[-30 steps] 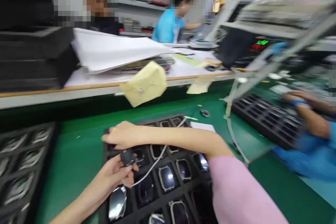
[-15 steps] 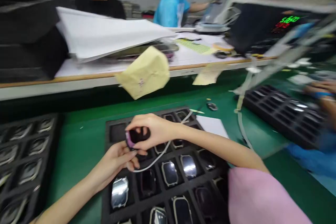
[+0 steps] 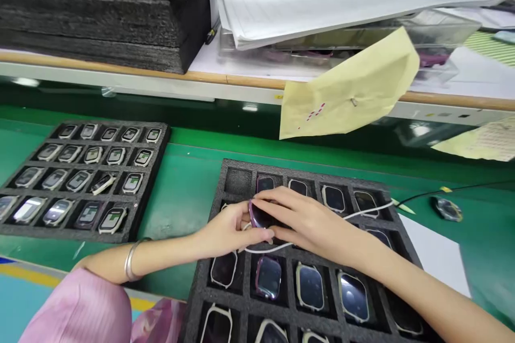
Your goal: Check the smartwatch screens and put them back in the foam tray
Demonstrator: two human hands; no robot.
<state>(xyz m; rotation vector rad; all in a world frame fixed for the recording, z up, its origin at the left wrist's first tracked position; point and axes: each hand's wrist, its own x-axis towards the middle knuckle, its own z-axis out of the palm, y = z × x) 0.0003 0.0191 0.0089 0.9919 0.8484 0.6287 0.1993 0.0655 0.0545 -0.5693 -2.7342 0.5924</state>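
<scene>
A purple-framed smartwatch without a strap (image 3: 261, 218) is held between my two hands above the foam tray (image 3: 237, 182). My left hand (image 3: 231, 229) is closed around its left and lower side, thumb along the bottom edge. My right hand (image 3: 311, 218) grips it from the right, fingers lying over the dark screen and hiding part of it. A thin white cable (image 3: 273, 249) loops under both hands; its end by my left fingers is hidden. Several watches, such as a purple one (image 3: 268, 277) and a pale-framed one (image 3: 310, 286), lie in the tray's compartments.
On the left, another foam tray (image 3: 151, 182) holds several watches with lit screens. Stacked black foam blocks (image 3: 173, 32), papers (image 3: 322, 0) and a hanging yellow note (image 3: 350, 96) are on the shelf. A white sheet (image 3: 436, 254) and a small round item (image 3: 446, 208) lie right.
My view has swung left and down, bringing the left tray fully into sight. My right hand has turned from pinching the watch's edge to lying across its screen.
</scene>
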